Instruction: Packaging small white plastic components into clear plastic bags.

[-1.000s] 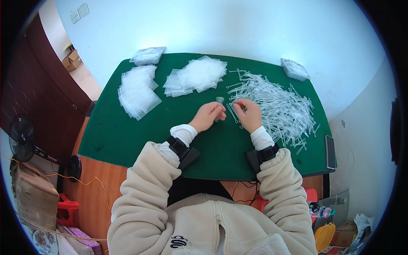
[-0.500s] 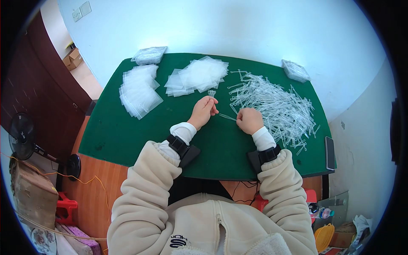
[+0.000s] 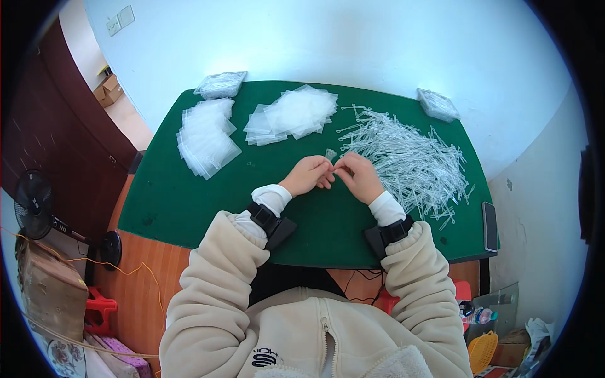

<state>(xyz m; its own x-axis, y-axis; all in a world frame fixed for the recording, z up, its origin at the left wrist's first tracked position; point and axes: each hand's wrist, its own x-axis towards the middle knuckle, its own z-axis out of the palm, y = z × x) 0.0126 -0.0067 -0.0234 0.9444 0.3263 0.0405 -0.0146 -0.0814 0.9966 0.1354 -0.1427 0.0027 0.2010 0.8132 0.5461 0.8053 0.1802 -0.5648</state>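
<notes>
Clear plastic, thin sticks with small looped ends: a loose, tangled heap on a green-covered counter. Small bundle of similar clear pieces just left of heap, flared tops showing above the fingers. Left hand, left of heap, has its grip curled about the bundle; fingers hide the lower part. Right hand covers heap's left edge, grip narrow, fingertips at the left hand's; cannot tell whether it pinches a stick. Translucent bags lie left of heap, fanned bags farther left. Wrapped pack behind heap; phone to its near right.
</notes>
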